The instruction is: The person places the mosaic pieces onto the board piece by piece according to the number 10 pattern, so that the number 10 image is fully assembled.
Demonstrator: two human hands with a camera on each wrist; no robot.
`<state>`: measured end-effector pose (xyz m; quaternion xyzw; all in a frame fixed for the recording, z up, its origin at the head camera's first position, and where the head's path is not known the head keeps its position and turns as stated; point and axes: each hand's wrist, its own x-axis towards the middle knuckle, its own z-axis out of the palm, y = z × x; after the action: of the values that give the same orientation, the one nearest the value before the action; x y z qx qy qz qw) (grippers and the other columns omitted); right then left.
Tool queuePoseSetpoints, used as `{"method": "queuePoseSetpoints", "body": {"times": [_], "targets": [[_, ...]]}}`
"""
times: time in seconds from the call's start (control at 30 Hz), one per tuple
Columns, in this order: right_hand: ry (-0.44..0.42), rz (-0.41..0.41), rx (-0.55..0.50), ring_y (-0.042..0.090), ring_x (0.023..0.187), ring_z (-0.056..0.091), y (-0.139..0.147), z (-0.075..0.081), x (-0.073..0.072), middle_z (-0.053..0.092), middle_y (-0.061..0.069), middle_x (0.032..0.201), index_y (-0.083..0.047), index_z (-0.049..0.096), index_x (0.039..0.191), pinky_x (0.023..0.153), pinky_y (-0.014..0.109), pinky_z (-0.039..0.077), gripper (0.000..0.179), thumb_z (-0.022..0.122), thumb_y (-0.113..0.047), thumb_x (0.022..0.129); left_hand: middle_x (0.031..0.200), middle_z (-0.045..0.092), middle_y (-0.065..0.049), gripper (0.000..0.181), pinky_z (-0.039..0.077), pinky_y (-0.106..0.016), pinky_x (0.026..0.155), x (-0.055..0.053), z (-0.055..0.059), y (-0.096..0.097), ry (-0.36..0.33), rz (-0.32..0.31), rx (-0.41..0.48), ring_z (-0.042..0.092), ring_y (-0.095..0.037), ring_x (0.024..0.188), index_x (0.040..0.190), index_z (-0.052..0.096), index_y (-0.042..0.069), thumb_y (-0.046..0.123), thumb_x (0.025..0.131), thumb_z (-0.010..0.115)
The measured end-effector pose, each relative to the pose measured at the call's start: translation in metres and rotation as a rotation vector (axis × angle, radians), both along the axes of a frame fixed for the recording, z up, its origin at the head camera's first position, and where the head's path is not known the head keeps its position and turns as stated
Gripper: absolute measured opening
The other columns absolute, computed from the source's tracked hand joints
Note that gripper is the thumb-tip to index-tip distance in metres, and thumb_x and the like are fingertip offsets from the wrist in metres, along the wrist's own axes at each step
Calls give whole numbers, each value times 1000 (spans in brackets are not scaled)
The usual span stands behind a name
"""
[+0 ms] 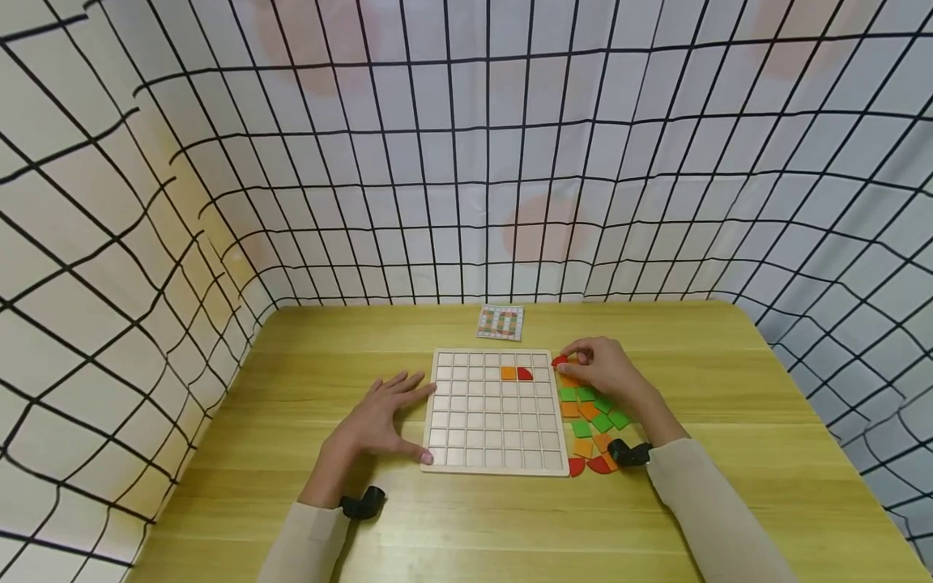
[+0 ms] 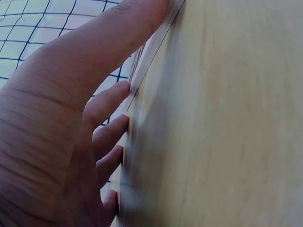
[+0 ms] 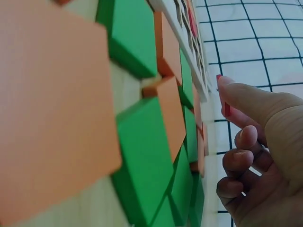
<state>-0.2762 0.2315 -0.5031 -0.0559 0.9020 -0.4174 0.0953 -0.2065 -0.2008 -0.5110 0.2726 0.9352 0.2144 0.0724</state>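
Note:
A pale wooden grid board lies flat on the table. In its second row from the back sit an orange square tile and a red quarter-circle tile, side by side. My left hand is spread at the board's left side, thumb and index fingertip at its edge; the left wrist view shows the fingers extended along it. Beside the board's back right corner, my right hand pinches another red tile between thumb and index finger. In the right wrist view that red tile shows edge-on, the other fingers curled.
Several green tiles and orange tiles lie loose along the board's right side. Two red tiles are at the near end of that group. A small patterned card lies behind the board. Grid-patterned curtains surround the table.

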Motion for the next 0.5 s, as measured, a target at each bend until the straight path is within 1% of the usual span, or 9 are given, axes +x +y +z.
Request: {"method": "queuePoseSetpoints", "body": {"times": [0.1,0.27,0.4,0.5], "targets": [[18,-1,-4,22,80,51,-6,1,1,52,5,81,-11,74,116,67,28,41,34,80,-35,92,170,30,-8,117,12,-70,124,1,0,-1,2,2,2,21,-40,158,158,43,27,73,60,87],[110,45,22,19,72,48,-19,2,0,51,2,76,-11,77,112,62,27,38,30,80,-33,91,170,30,-8,116,12,-70,124,1,0,-2,5,1,-9,21,-39,158,159,43,28,74,61,86],[141,87,-17,17,64,43,-32,3,0,49,1,72,-11,78,110,57,26,35,25,80,-28,92,170,30,-8,117,12,-71,124,1,0,-3,12,3,-14,21,-40,158,158,43,28,74,61,86],[147,97,-42,17,63,42,-42,3,1,49,1,71,-11,78,109,60,27,37,25,80,-28,91,169,30,-8,116,13,-71,124,1,1,-2,14,2,-14,22,-40,158,158,43,27,74,61,86]]}}
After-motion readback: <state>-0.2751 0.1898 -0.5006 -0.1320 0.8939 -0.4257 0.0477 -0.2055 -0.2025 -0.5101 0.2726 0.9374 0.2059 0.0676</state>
